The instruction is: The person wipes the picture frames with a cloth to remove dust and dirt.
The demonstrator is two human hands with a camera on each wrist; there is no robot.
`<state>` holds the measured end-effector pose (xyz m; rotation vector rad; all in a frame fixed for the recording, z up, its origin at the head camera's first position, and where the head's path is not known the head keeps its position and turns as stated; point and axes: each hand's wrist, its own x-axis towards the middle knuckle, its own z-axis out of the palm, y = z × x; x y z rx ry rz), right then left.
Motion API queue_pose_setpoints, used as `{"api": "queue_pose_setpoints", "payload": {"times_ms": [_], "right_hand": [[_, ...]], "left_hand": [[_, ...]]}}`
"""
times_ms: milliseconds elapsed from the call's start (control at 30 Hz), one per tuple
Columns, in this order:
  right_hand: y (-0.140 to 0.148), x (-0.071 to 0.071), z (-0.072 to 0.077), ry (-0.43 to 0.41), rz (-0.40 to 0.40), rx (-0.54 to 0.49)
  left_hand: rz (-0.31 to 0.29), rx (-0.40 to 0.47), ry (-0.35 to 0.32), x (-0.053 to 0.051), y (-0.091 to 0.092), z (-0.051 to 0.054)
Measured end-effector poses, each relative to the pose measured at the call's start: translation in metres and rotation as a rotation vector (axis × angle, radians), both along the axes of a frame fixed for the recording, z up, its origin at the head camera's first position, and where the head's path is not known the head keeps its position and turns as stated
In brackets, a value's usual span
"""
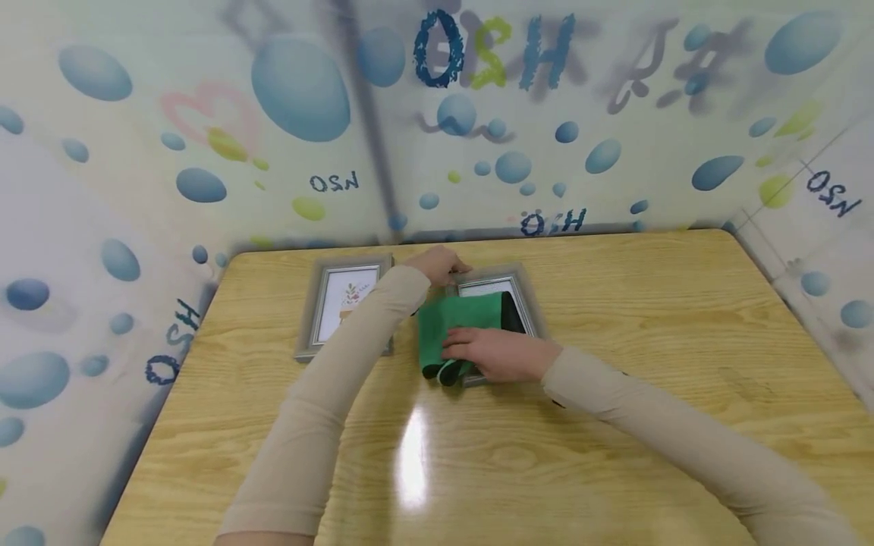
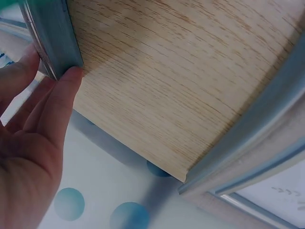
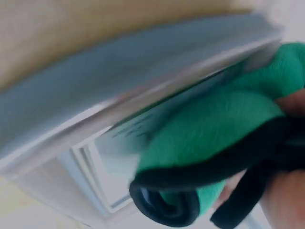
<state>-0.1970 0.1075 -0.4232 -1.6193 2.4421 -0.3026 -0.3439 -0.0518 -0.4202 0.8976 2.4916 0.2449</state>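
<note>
A grey picture frame lies on the table, partly covered by a green cloth with black edging. My right hand holds the bunched cloth against the frame's front. Close up in the right wrist view, the cloth curls over the glass beside the frame's raised edge. At the far left corner of the same frame, my left hand pinches the rim between thumb and fingers, as the left wrist view confirms with the hand at the corner. Much of the picture inside is hidden by the cloth.
A second grey frame with a plant picture lies to the left, partly behind my left sleeve. The wooden table meets a wall printed with blue drops at its far edge.
</note>
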Motion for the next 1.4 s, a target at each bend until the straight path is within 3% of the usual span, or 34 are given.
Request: {"api": "queue_pose_setpoints", "payload": {"times_ms": [133,200,300,433,567,667,767,900,1033,1200,1400], "right_hand": [[0.005,0.019,0.009,-0.023,0.104,0.016],[0.007,0.025,0.014,-0.026,0.115,0.005],[0.014,0.026,0.019,-0.053,0.059,-0.029],[0.027,0.021,0.016,-0.072,-0.057,-0.062],[0.035,0.013,0.007,-0.079,-0.163,-0.056],[0.034,0.008,0.004,-0.065,-0.221,-0.047],[0.032,0.002,0.001,-0.007,-0.251,-0.04],[0.028,-0.006,-0.003,0.057,-0.306,-0.035],[0.024,-0.012,-0.002,0.039,-0.364,0.017],[0.018,-0.014,-0.001,0.03,-0.364,0.058],[0.012,-0.018,-0.001,0.089,-0.385,0.034]], "left_hand": [[0.003,-0.001,0.017,0.003,-0.001,0.001],[0.013,0.009,0.018,0.004,-0.003,0.0],[0.01,0.036,0.033,0.006,-0.006,-0.004],[0.007,0.05,0.06,0.021,-0.015,-0.012],[0.031,0.062,0.12,0.051,-0.033,-0.007],[0.028,0.054,0.227,0.08,-0.045,0.004],[-0.003,0.053,0.352,0.111,-0.055,0.009],[-0.066,0.115,0.44,0.15,-0.051,0.005],[-0.139,0.162,0.496,0.181,-0.033,-0.001],[-0.206,0.049,0.669,0.2,-0.015,-0.01],[-0.246,-0.054,0.845,0.202,-0.005,-0.018]]}}
